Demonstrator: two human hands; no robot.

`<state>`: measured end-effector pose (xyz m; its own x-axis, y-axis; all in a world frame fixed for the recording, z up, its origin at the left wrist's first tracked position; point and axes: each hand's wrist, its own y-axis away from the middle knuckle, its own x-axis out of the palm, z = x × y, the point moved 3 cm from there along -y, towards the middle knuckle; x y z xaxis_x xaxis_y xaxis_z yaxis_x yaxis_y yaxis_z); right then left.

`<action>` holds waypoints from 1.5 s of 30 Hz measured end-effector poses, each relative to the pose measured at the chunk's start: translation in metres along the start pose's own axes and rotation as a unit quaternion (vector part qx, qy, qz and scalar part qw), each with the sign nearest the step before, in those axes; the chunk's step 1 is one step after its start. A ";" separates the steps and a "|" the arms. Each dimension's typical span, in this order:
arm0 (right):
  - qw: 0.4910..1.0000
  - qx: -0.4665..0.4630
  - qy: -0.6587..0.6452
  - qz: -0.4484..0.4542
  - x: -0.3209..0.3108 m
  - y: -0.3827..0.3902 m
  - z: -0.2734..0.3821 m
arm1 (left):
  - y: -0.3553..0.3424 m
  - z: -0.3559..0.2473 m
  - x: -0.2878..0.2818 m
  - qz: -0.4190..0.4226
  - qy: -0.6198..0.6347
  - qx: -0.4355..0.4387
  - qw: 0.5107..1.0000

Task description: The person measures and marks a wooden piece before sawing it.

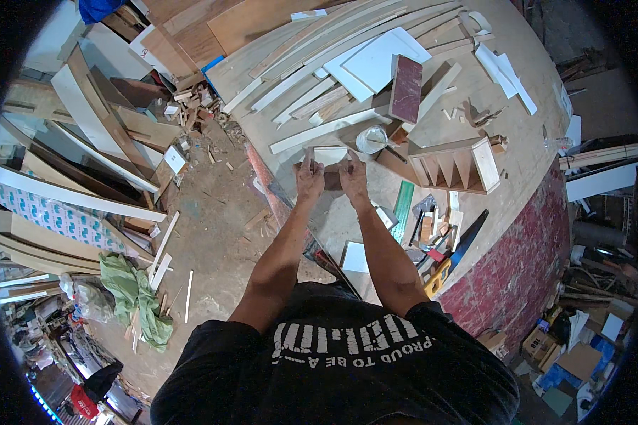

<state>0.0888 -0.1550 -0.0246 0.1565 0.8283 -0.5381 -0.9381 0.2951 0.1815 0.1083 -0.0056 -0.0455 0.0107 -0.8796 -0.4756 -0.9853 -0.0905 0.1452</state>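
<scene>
Both arms reach forward over the workbench. My left hand (309, 180) and my right hand (354, 178) grip opposite ends of a small wooden piece (331, 154), pale on its far part and brown between the palms. Thumbs and fingers press its two sides; its full shape is partly hidden. Just right of my right hand stands a round whitish tub (371, 140) with a dark handle leaning by it. Farther right sits a small wooden rack (452, 168) with slanted dividers. A green strip (403, 211) lies near my right forearm.
A handsaw (439, 276) with a yellow handle lies at the bench's right near edge, beside small tools and offcuts. A dark red block (406, 88), white panels (376, 60) and long strips cover the far bench. Curved boards (71, 188) and a green cloth (131, 290) lie left.
</scene>
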 end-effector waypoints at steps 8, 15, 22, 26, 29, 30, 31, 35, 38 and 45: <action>0.999 -0.018 0.010 -0.031 0.006 -0.006 -0.020 | 0.000 -0.003 0.006 0.020 -0.002 0.001 1.000; 0.999 -0.038 -0.024 -0.012 0.008 -0.011 -0.035 | 0.002 -0.009 0.005 0.007 -0.003 0.004 1.000; 0.997 -0.007 -0.071 0.019 0.010 -0.018 -0.052 | 0.002 -0.009 0.009 0.004 0.016 0.013 1.000; 0.999 -0.013 -0.038 -0.023 0.014 -0.003 -0.037 | 0.005 -0.004 0.003 0.041 0.008 -0.019 0.999; 0.999 -0.005 -0.032 -0.021 0.011 -0.004 -0.038 | 0.007 -0.014 0.004 0.014 0.044 -0.030 0.998; 0.999 -0.006 -0.031 -0.022 0.010 -0.004 -0.038 | 0.006 -0.014 0.004 0.010 0.013 -0.004 1.000; 0.998 -0.020 -0.044 -0.028 0.008 -0.003 -0.038 | 0.005 -0.013 0.004 0.006 -0.018 0.021 1.000; 0.995 -0.055 -0.061 -0.064 0.001 -0.001 -0.030 | -0.001 0.009 0.004 -0.004 -0.004 -0.010 1.000; 0.993 -0.102 -0.002 -0.050 -0.005 0.009 -0.007 | -0.003 0.029 -0.005 -0.013 -0.001 -0.009 1.000; 0.947 -0.165 0.274 -0.023 -0.015 0.033 0.046 | 0.007 0.030 -0.023 -0.002 0.025 0.033 0.999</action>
<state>0.0695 -0.1355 0.0267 0.1001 0.4201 -0.9020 -0.9939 0.0846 -0.0709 0.0964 0.0281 -0.0592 0.0215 -0.9020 -0.4313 -0.9943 -0.0641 0.0846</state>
